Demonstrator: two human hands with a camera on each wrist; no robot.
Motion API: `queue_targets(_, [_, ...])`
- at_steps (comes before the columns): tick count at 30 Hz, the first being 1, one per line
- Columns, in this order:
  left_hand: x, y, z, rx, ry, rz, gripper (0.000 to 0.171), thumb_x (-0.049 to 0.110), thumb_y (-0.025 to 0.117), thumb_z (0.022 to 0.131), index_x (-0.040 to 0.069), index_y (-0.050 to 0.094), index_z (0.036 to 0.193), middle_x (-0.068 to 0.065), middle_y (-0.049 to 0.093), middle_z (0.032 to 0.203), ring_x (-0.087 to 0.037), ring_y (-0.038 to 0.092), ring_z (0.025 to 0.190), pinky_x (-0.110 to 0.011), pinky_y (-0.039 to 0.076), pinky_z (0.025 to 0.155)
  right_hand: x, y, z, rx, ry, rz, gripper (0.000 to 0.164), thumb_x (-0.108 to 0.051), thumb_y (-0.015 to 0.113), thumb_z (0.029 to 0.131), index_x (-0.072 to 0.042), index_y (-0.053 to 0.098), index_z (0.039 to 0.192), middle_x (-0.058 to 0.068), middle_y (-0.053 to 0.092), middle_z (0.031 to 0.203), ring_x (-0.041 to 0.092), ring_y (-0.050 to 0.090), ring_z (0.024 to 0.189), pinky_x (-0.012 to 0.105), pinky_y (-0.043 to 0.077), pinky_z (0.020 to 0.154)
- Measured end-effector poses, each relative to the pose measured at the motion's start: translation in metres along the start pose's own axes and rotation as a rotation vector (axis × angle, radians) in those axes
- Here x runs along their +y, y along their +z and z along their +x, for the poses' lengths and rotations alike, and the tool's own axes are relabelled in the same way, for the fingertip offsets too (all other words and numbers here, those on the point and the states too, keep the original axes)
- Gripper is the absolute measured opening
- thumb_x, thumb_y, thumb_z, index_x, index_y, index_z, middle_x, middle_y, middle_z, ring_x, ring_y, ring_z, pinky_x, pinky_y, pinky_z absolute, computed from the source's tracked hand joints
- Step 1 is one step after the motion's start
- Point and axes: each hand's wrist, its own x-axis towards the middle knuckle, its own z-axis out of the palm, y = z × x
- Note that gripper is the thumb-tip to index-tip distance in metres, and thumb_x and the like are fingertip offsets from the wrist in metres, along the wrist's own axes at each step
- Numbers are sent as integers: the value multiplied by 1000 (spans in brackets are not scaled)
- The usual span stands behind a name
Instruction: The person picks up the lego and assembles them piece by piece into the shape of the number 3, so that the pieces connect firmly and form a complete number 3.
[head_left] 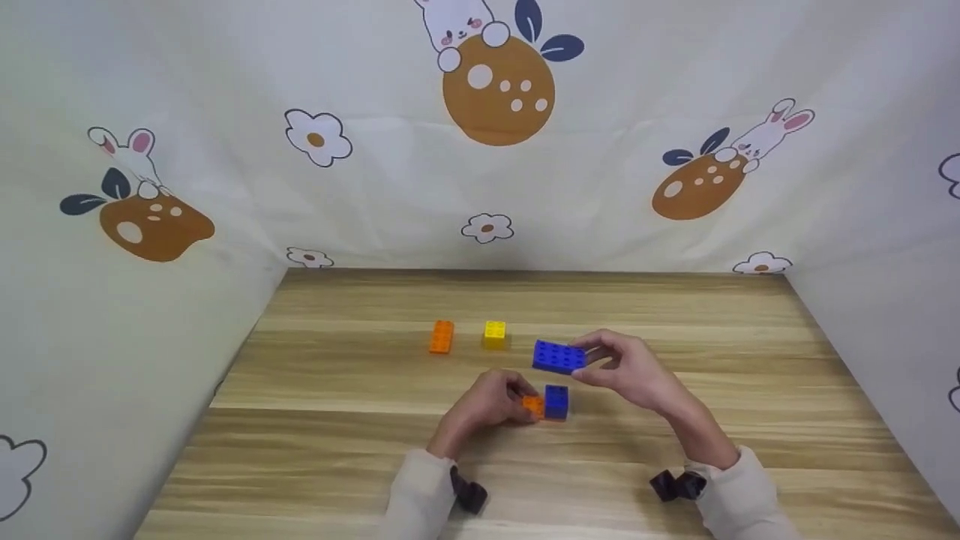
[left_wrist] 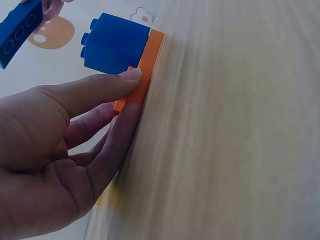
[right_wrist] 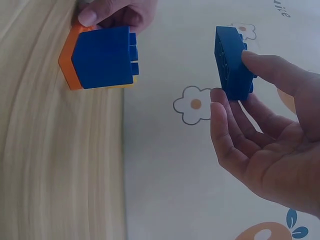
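Observation:
My left hand (head_left: pixel 495 399) pinches the left end of a flat orange building brick (left_wrist: pixel 151 57) between thumb and fingers, low at the tabletop. On that brick's right end stands a tall blue building brick (head_left: pixel 556 402), its studs facing up. My right hand (head_left: pixel 628 369) holds a long blue building brick (head_left: pixel 559 357) by its right end, raised above and behind the tall one. In the right wrist view the raised brick (right_wrist: pixel 233 65) is apart from the tall blue brick (right_wrist: pixel 103 57), with thumb and fingertips on its edges.
Farther back on the wooden table (head_left: pixel 337 450) lie another flat orange brick (head_left: pixel 442 337) and a yellow brick (head_left: pixel 495 334). A patterned cloth (head_left: pixel 390 195) with rabbits and flowers hangs behind the table and on both sides.

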Motion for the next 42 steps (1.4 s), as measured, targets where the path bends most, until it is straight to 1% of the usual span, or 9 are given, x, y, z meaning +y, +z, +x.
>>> queue_targets(7, [-2, 1, 1, 5, 31, 6, 26, 15, 85, 79, 11, 74, 103, -1, 67, 93, -15, 58, 82, -29, 51, 75, 8, 8, 4, -53, 25, -48, 41, -17, 78, 85, -1, 66, 121, 16, 70, 110, 28, 66, 99, 25, 55, 75])
queue_targets(12, [-3, 2, 2, 15, 87, 25, 24, 10, 86, 77, 4, 73, 96, -2, 66, 85, -14, 55, 76, -25, 47, 69, 16, 13, 6, -69, 46, -64, 42, -17, 80, 83, 0, 67, 119, 17, 71, 107, 28, 68, 97, 26, 54, 74])
queue_targets(16, [-4, 3, 2, 17, 89, 27, 23, 10, 87, 76, 4, 70, 91, 1, 62, 80, -13, 53, 72, -23, 44, 65, 20, 16, 7, -83, 65, -58, 41, -15, 81, 83, 1, 68, 118, 18, 71, 108, 28, 68, 98, 27, 54, 74])
queue_targets(21, [-4, 4, 2, 22, 106, 16, 25, 10, 88, 75, 4, 71, 92, 3, 62, 79, -11, 53, 71, -22, 44, 64, 24, 19, 8, -99, 92, -50, 40, -12, 81, 82, 1, 68, 117, 18, 71, 109, 27, 69, 97, 30, 57, 76])
queue_targets(24, [-4, 3, 2, 23, 115, 16, 24, 9, 88, 75, 4, 71, 92, 2, 63, 80, -11, 54, 73, -23, 44, 65, 25, 21, 9, -100, 94, -68, 39, -12, 81, 81, 0, 69, 116, 18, 72, 109, 28, 69, 99, 31, 56, 79])
queue_targets(28, [-2, 2, 1, 17, 96, 9, 24, 10, 87, 75, 6, 72, 93, 1, 66, 84, -13, 56, 77, -25, 47, 70, 25, 22, 10, -98, 104, -90, 38, -14, 82, 81, -1, 70, 115, 16, 73, 110, 29, 67, 105, 32, 55, 83])
queue_targets(31, [-3, 2, -1, 12, 70, -1, 24, 10, 87, 76, 8, 73, 95, -1, 69, 88, -15, 57, 80, -27, 49, 75, 25, 23, 10, -105, 106, -80, 39, -13, 82, 81, -1, 70, 116, 17, 73, 110, 30, 68, 105, 33, 56, 84])
queue_targets(35, [-4, 3, -1, 13, 73, 5, 25, 10, 87, 76, 9, 73, 96, -2, 69, 90, -15, 57, 80, -28, 49, 75, 25, 24, 10, -118, 98, -45, 40, -10, 81, 81, 1, 69, 117, 21, 73, 111, 30, 70, 104, 33, 58, 83])
queue_targets(42, [-4, 3, 0, 18, 163, 8, 25, 9, 87, 75, 5, 73, 95, 0, 66, 85, -11, 54, 74, -23, 45, 67, 25, 22, 9, -124, 91, 0, 40, -8, 81, 81, 3, 69, 117, 25, 72, 110, 29, 71, 100, 33, 60, 78])
